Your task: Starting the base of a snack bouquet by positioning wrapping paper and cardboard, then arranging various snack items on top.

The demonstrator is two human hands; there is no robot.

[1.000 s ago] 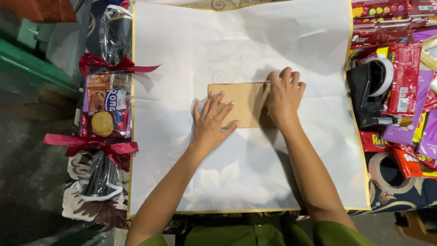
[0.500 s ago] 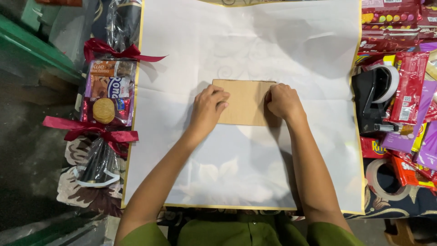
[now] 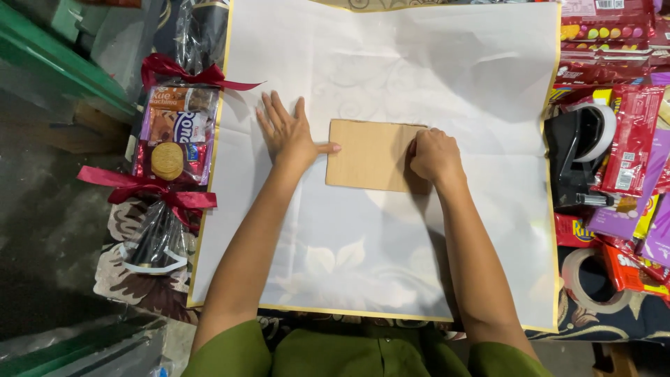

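Observation:
A brown cardboard rectangle point(image 3: 370, 155) lies flat in the middle of a large white wrapping sheet point(image 3: 391, 265) with gold edges. My left hand point(image 3: 289, 131) rests flat on the sheet just left of the cardboard, fingers spread, thumb touching its left edge. My right hand point(image 3: 434, 155) is curled with fingers closed and presses on the cardboard's right edge.
A cellophane-wrapped snack bundle point(image 3: 171, 143) tied with red ribbons lies left of the sheet. On the right stand a black tape dispenser point(image 3: 578, 157), a tape roll point(image 3: 579, 276) and several bright snack packets point(image 3: 631, 139). Green crates point(image 3: 56, 70) sit far left.
My left hand slid off the cardboard to the left and spread flat on the sheet. My right hand closed from flat fingers into a curled grip at the cardboard's right edge.

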